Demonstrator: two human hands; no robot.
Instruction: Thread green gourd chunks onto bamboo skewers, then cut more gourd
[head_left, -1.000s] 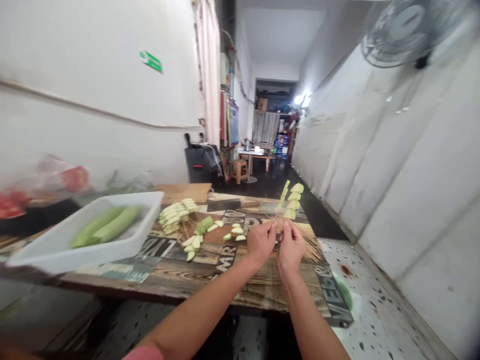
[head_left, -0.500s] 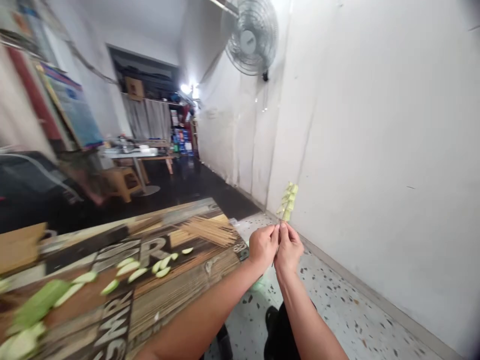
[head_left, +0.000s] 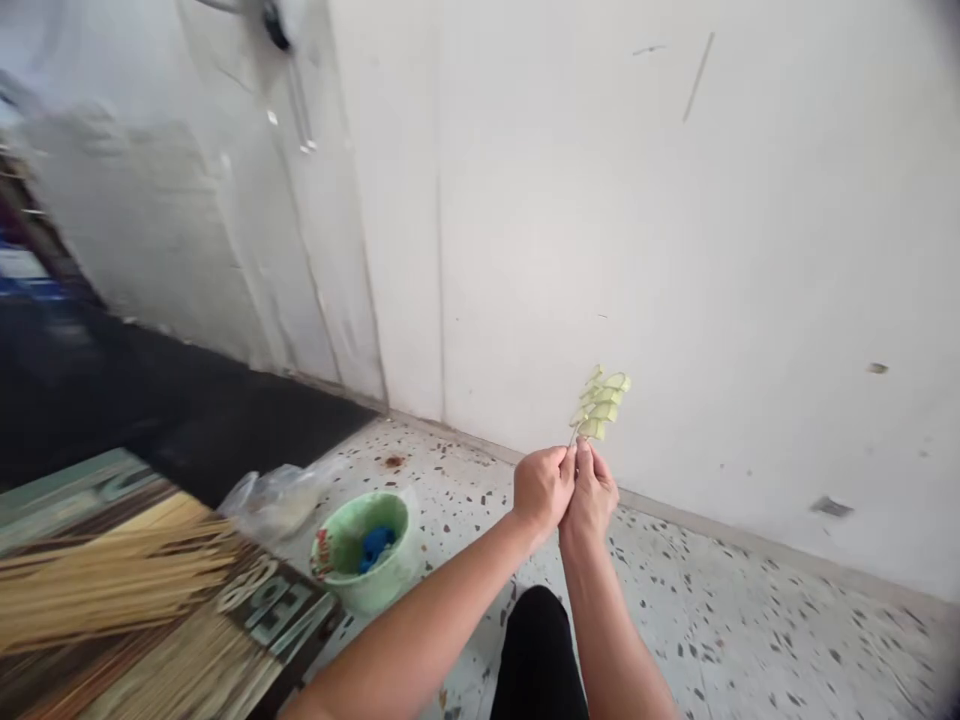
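Note:
My left hand (head_left: 541, 488) and my right hand (head_left: 589, 498) are pressed together at the thumbs, in front of the white wall. Both are closed around the lower ends of thin skewers threaded with pale green vegetable slices (head_left: 602, 403). The slices fan out above my fingertips in what looks like two rows. My fingers cover most of the sticks, so which hand holds which stick is hard to make out.
Left of me is a patterned wooden table (head_left: 247, 665) bearing a pile of loose skewers (head_left: 120, 570). Beside it on the speckled floor (head_left: 675, 600) stand a green bucket (head_left: 375, 590) with something blue inside and a clear plastic bag (head_left: 281, 500). My knee (head_left: 538, 650) is below my arms.
My view has swung right, toward the wall, and the vegetable slices on the table have left it. The held slices now show as two spread rows. Both hands keep their grip.

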